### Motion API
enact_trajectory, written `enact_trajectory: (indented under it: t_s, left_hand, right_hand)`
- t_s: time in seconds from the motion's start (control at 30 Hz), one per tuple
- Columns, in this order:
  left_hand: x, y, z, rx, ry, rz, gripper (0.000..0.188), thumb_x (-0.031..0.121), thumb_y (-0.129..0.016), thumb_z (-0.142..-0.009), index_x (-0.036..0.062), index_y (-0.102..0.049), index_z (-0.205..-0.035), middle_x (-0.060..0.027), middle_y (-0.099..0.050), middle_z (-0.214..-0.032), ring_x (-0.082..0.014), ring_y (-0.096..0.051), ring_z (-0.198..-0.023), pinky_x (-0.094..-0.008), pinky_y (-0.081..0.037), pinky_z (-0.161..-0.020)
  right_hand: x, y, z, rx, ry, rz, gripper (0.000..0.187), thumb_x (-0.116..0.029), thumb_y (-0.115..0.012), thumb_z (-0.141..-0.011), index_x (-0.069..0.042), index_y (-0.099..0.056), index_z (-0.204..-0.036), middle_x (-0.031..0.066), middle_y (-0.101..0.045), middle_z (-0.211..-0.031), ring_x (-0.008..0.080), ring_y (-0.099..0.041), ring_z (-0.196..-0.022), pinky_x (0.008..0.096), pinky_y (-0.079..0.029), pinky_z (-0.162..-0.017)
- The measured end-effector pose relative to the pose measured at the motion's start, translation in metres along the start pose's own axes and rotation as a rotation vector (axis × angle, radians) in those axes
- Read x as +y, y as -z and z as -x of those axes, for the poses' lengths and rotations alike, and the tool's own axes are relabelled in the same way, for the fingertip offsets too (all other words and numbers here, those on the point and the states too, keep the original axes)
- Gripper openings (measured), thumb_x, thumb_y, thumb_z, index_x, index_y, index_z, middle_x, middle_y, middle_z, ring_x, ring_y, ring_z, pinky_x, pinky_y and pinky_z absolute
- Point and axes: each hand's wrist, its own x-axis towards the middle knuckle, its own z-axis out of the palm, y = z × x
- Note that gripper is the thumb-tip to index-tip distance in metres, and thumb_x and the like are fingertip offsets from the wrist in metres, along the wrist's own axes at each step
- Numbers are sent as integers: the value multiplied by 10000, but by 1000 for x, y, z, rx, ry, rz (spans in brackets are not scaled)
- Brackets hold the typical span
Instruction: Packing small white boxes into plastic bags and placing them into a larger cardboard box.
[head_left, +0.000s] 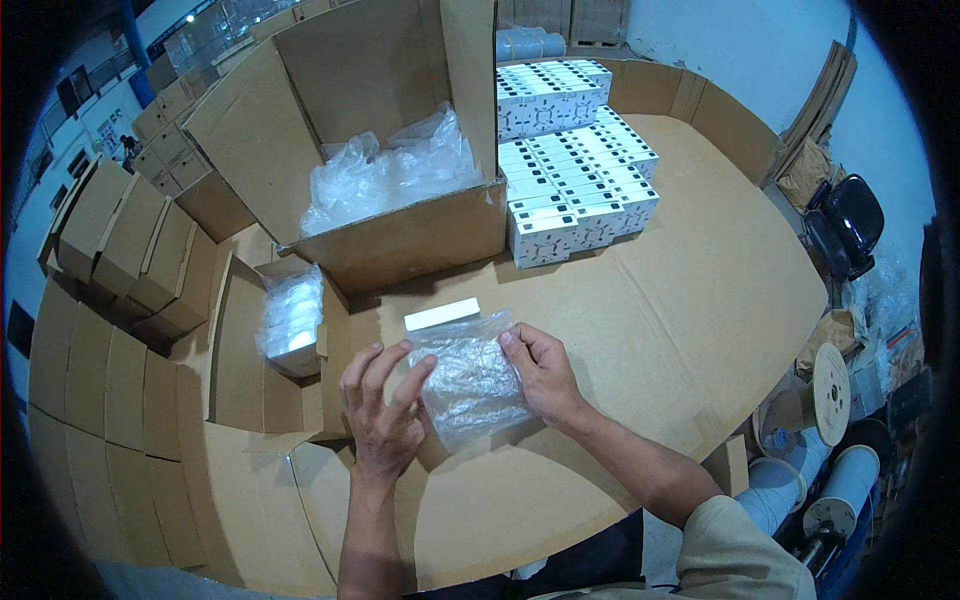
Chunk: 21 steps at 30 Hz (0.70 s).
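Note:
A clear bubble-wrap bag [470, 385] is held over the cardboard-covered table, in front of me. My right hand [545, 375] grips its right edge, thumb on the near face and the fingers behind. At the bag's upper left edge is my left hand [385, 410], its fingers bent and spread apart, the fingertips nearest me at the plastic. Just beyond the bag lies a small white box [441, 314], partly covered by the bag's top edge. To the left, an open carton [237, 350] holds several bubble-wrapped packs [293, 310].
A large open carton [400, 235] full of clear plastic bags [390, 170] stands behind. Several rows of white printed boxes [575, 180] are stacked beside it. Brown cartons [110, 400] line the left; spools [830, 395] and a black chair [845, 225] are off the table's right edge.

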Motion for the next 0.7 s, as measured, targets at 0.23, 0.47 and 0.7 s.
enact_trajectory:
  t_s: [0.23,0.47,0.7]
  left_hand:
    - [-3,-16,17,79,426,350,187,57,-766,-839,33,-701,-1013,-51,-693,-874,-230,-649,-794,-376,-529,-832]
    - [23,-20,7,38,936,817,132,128,-638,-1028,0,-670,-1024,15,-609,-855,-60,-552,-750,-239,-472,-654]
    - [13,-33,22,67,1066,805,309,273,-565,-1079,13,-669,-949,20,-586,-801,-52,-507,-725,-235,-429,-621]
  right_hand:
    - [-8,4,-1,-32,-131,-127,287,-268,-494,-1082,-17,-631,-1068,-26,-564,-805,53,-503,-685,227,-430,-614]
    - [-25,-3,7,-53,256,53,297,-248,-614,-1010,8,-582,-1157,15,-628,-862,64,-551,-658,243,-474,-576]
    - [-23,3,5,-150,140,284,252,-200,-737,-963,5,-669,-833,-1,-613,-628,51,-532,-588,258,-446,-543]
